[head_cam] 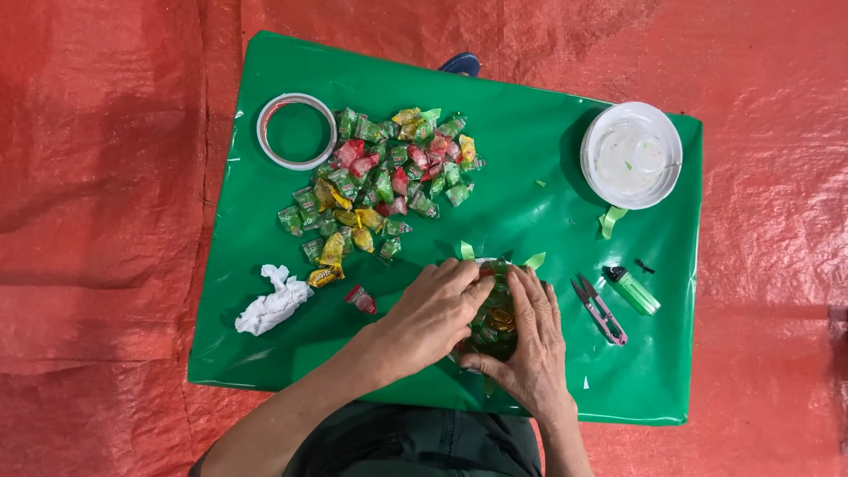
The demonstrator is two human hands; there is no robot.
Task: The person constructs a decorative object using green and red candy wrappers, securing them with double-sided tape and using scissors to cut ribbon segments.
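1. Head view: my left hand [433,311] and right hand [530,340] wrap closed around a candy bundle [493,322] near the green sheet's [530,150] front edge, steadying it from both sides.
2. Loose candies [380,177], tape roll [297,131], snips [601,309] and lighter [632,290] lie within reach.

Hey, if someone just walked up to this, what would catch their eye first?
Probably the pile of wrapped candies in red, green and yellow, heaped on the bright green sheet beside a tape ring. Next, the left hand and right hand cupped around a small round bundle of candies near the sheet's front edge.
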